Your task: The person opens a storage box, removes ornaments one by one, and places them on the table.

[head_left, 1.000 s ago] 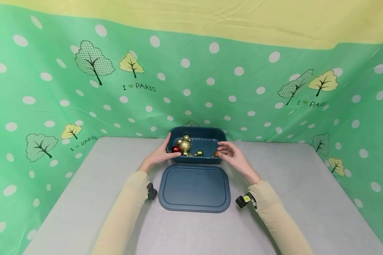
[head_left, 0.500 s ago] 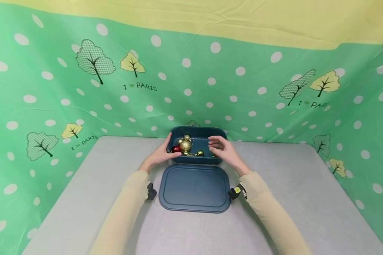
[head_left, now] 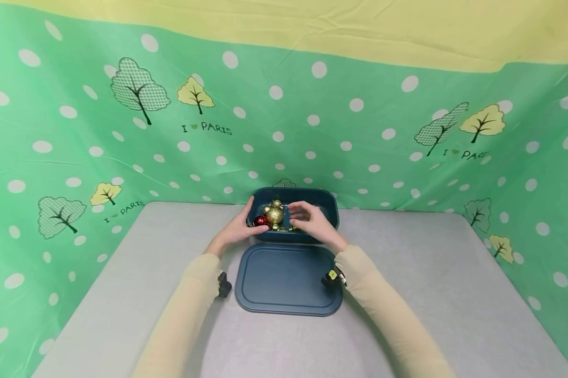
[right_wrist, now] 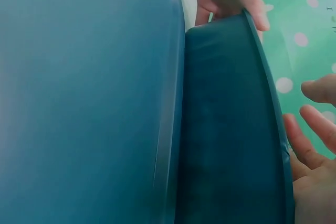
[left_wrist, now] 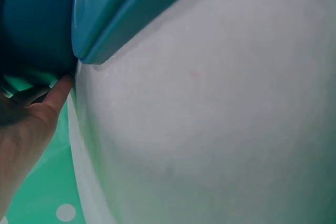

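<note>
Head view shows left grip (head_left: 235,228) pinching one box (head_left: 328,209), right grip (head_left: 313,222) spread over it, one lid (head_left: 281,278) nearby.

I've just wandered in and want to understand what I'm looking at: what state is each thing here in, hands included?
Box: open, not full.
Lid: off the box, flat on the table.
Left hand: holding the box's left end.
Right hand: over the box, thumb and fingers apart, nothing visibly held.
Red ball: inside the box, left end.
Gold ornament: inside the box, beside the red ball.
Cloth: hanging behind the table.
</note>
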Available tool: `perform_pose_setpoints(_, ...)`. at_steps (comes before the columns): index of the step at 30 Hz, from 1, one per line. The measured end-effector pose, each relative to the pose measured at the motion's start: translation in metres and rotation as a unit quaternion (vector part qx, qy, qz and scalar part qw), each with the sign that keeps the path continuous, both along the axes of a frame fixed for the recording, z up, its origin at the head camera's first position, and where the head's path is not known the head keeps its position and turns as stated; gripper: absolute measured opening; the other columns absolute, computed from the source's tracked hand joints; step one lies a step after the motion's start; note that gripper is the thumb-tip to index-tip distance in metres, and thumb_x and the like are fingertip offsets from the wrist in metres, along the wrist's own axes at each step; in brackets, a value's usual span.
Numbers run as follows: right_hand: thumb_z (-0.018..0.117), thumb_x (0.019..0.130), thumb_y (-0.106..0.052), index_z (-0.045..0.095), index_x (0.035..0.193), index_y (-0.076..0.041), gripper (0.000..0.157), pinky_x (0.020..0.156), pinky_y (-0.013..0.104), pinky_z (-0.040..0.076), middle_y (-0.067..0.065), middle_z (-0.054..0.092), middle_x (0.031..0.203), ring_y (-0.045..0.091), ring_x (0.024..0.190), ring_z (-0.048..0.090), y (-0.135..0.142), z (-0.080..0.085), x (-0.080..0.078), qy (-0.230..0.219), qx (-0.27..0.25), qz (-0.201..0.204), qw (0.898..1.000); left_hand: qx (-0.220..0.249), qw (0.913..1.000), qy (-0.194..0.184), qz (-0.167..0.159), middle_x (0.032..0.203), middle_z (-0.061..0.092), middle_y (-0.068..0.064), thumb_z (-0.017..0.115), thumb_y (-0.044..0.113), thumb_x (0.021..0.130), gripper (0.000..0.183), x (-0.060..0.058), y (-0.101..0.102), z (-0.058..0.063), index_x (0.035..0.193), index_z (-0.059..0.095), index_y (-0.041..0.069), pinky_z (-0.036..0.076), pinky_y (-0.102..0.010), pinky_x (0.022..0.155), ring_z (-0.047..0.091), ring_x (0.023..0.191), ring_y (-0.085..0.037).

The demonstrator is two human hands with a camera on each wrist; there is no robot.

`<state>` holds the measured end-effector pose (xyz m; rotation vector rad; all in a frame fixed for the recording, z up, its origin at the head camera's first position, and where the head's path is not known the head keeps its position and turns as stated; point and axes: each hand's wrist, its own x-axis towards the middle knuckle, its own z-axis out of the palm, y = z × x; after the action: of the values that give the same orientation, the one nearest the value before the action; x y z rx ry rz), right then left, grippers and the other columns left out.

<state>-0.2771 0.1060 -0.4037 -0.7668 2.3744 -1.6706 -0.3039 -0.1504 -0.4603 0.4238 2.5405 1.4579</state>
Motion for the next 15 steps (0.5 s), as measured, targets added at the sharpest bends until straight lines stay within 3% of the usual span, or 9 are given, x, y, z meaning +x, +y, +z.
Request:
perform_pose_setpoints(5, 0.06, 0.093, 0.0, 0.051, 0.132, 0.005, 0.041, 0.089, 0.043, 0.05, 0.025, 0.054, 0.127, 0.037, 0.112, 0.056, -0.007, -0.022, -0.02, 0.002, 0.013, -0.016, 1.0, 0.007, 1.0, 0.005, 0.0, 0.159, 0.0, -0.019, 0.071, 0.027, 0.089, 0.102, 0.001, 0.0, 0.002, 0.156, -0.005, 0.013, 0.014, -0.053, 0.113, 0.008, 0.143, -0.038)
perform_pose_setpoints(15, 0.061, 0.092, -0.003, 0.047, 0.136, 0.007, 0.046, 0.094, 0.044, 0.047, 0.026, 0.049, 0.133, 0.041, 0.117, 0.052, -0.014, -0.027, -0.036, -0.027, 0.023, 0.009, 0.999, -0.008, 0.9999, 0.003, -0.006, 0.159, 0.0, -0.021, 0.069, 0.029, 0.09, 0.102, 0.001, 0.001, 0.002, 0.156, -0.007, 0.015, 0.014, -0.056, 0.112, 0.009, 0.143, -0.04)
